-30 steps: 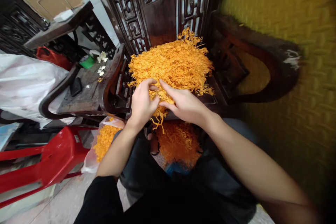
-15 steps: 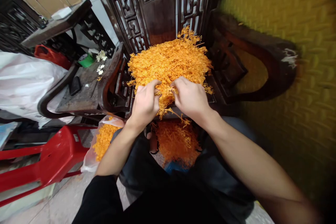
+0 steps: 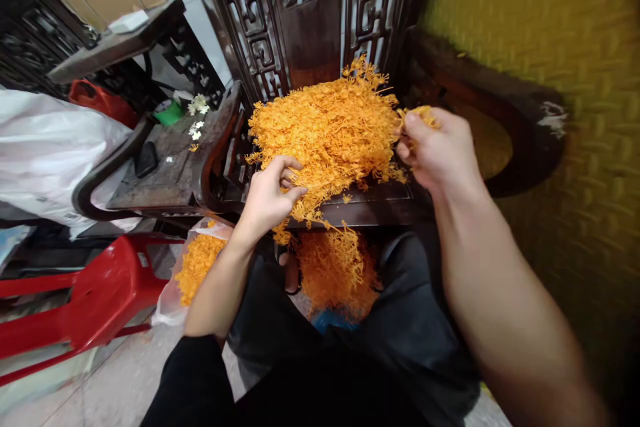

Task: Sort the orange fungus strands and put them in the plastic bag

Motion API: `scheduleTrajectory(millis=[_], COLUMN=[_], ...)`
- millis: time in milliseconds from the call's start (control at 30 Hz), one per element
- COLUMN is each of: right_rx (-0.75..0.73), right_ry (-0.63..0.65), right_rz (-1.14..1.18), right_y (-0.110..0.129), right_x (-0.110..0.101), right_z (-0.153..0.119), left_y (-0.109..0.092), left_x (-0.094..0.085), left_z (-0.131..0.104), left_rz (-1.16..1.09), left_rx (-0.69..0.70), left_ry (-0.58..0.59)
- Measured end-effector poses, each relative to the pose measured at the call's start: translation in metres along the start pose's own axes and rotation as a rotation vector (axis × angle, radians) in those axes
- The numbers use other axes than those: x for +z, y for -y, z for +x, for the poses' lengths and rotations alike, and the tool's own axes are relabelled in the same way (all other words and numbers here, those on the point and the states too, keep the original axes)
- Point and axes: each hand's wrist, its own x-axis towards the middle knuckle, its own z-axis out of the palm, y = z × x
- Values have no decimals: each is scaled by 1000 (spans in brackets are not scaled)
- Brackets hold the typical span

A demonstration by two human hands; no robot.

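A big heap of orange plastic flower pieces (image 3: 325, 127), small and branching, covers the seat of a dark carved wooden chair (image 3: 370, 213). My left hand (image 3: 270, 193) is at the heap's front left edge, thumb and forefinger apart, the other fingers curled; I see nothing held in it. To the right of the heap, above the chair's armrest, my right hand (image 3: 440, 143) is closed round a small bunch of orange plastic flower pieces (image 3: 423, 117). More orange branching pieces (image 3: 340, 267) hang and lie in a pile below the seat, between my knees, over something blue.
On the left are a red plastic stool (image 3: 110, 280) and a pale plastic bag (image 3: 170, 303) holding orange pieces. A second wooden chair (image 3: 170, 180) bears white flower pieces, a green roll of tape (image 3: 169, 113) and a dark phone-like object. A yellow woven surface (image 3: 550, 47) rises at right.
My right hand has moved from the heap's front out to the right with a bunch of orange pieces. My left hand has stayed near the front left, its thumb and forefinger now apart.
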Motion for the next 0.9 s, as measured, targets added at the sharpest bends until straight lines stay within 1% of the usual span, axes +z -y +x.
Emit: scheduleTrajectory(millis=[67,100,200,300,367,433,500,567,667,733,833,900], right_rx=[207,266,334,444,506,533,520,474,388,308,187,111], right_ry=[123,157,305,433,473,485,481,452,387,360,391,431], right_rz=[173,220,357,489,548,579,577,556,500,420,270,124], right_y=[6,10,21,26,26,25,25,26,31,33,31,25], right_x=[-3,0,10,18,20,23,26,31,35,37,41,45], right_z=[-2,-5,-16,-19,-18,-17,-17,-18,-23,-28,-38,-45], left_y=[2,3,7,13,17,21,24,26,27,25,21,17], left_x=[1,1,3,3,3,4,4,5,6,6,6,6], left_z=[1,3,7,11,14,16,17,17,16,15,13,12], left_rz=[-188,-280,-450,-479,-487,-478,-440,-388,-295,-212,-116,-70], left_rx=[-48,-83,-180,-198,-185,-180,-190,-202,-185,-161,-143,-116], left_ry=[39,57,69,-9,-83,-141,-167,-168,-147,-113,-69,-45])
